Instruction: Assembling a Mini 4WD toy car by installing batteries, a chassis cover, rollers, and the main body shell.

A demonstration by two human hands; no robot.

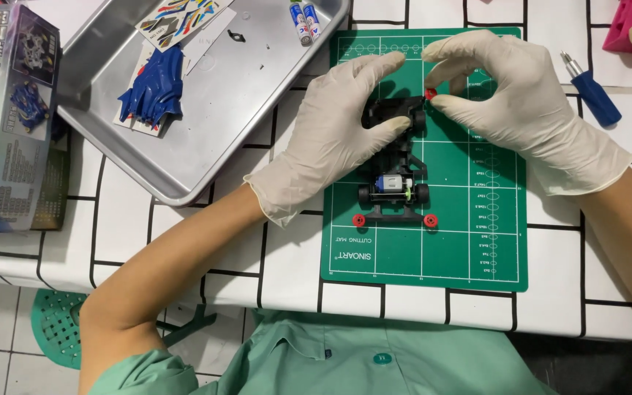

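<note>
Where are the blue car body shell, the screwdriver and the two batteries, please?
Blue car body shell [152, 89]: head view, middle of shell.
Screwdriver [595, 96]: head view, blue handle.
Batteries [306, 20]: head view, between the pair.

Bright, even overhead light; soft shadows; mild glare on metal tray [272, 110]; sharp focus throughout.

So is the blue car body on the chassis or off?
Off: the blue car body lies in the metal tray; the chassis shows its motor.
</note>
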